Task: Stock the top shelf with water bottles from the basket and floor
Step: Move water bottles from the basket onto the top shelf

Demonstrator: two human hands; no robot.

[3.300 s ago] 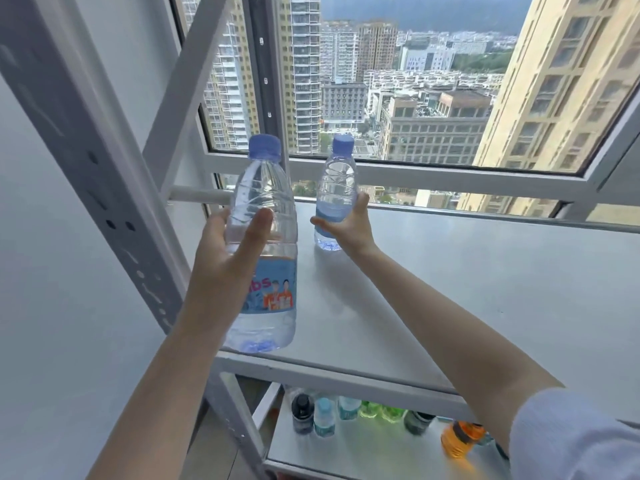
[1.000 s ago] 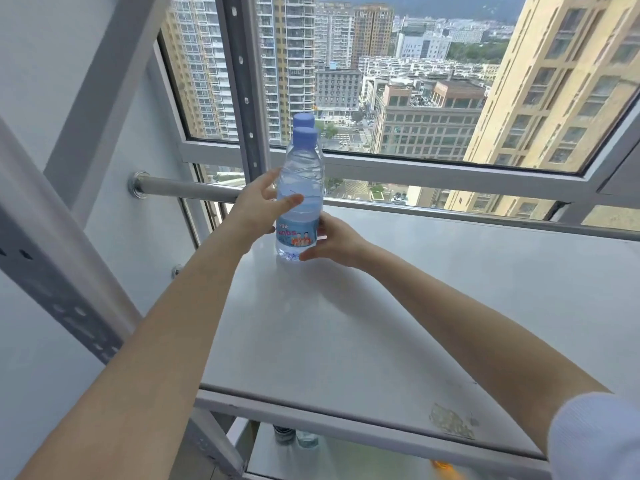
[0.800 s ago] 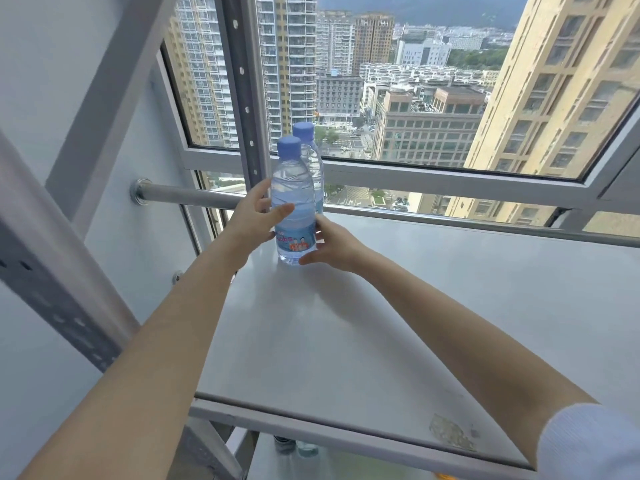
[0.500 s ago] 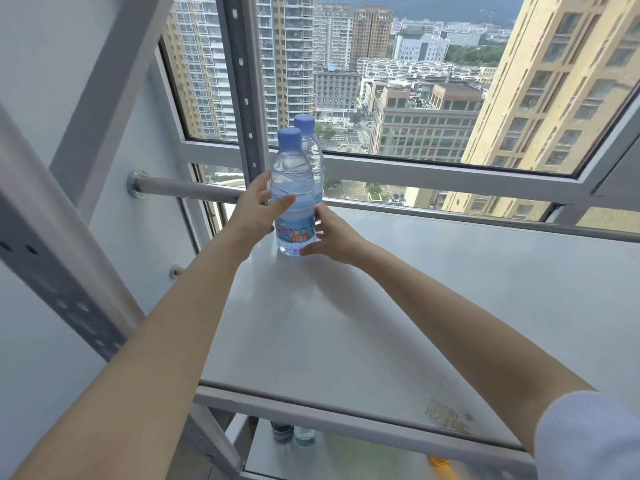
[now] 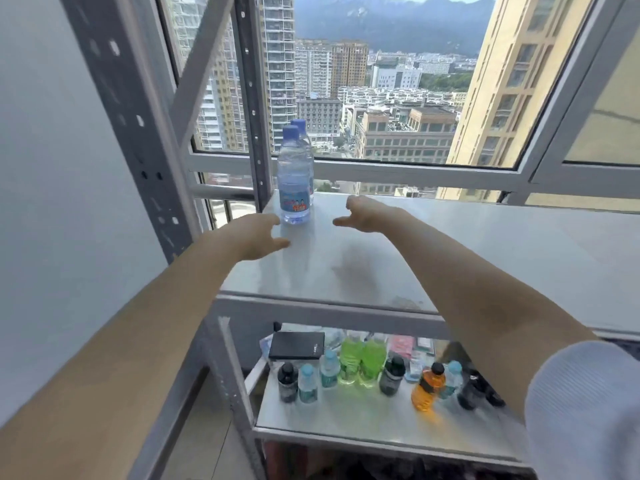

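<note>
Two clear water bottles with blue caps stand upright at the far left corner of the grey top shelf (image 5: pixel 450 244). The front bottle (image 5: pixel 293 178) has a blue label; the second bottle (image 5: pixel 306 140) is mostly hidden behind it. My left hand (image 5: pixel 258 239) hovers over the shelf just in front and left of the bottles, fingers apart, holding nothing. My right hand (image 5: pixel 367 213) is to the right of the bottles, fingers loosely spread and holding nothing. Neither hand touches a bottle. The basket and the floor are out of view.
The lower shelf (image 5: pixel 363 420) carries several small bottles: green ones (image 5: pixel 362 362), an orange one (image 5: pixel 425 389), dark ones, plus a black box (image 5: pixel 297 345). A perforated grey upright (image 5: pixel 138 133) stands on the left beside the wall. A large window runs behind the shelf.
Both hands have let go of the front bottle and drawn back toward me. The two bottles stay standing at the back left corner. My view has pulled back and tilted down, showing the lower shelf.
</note>
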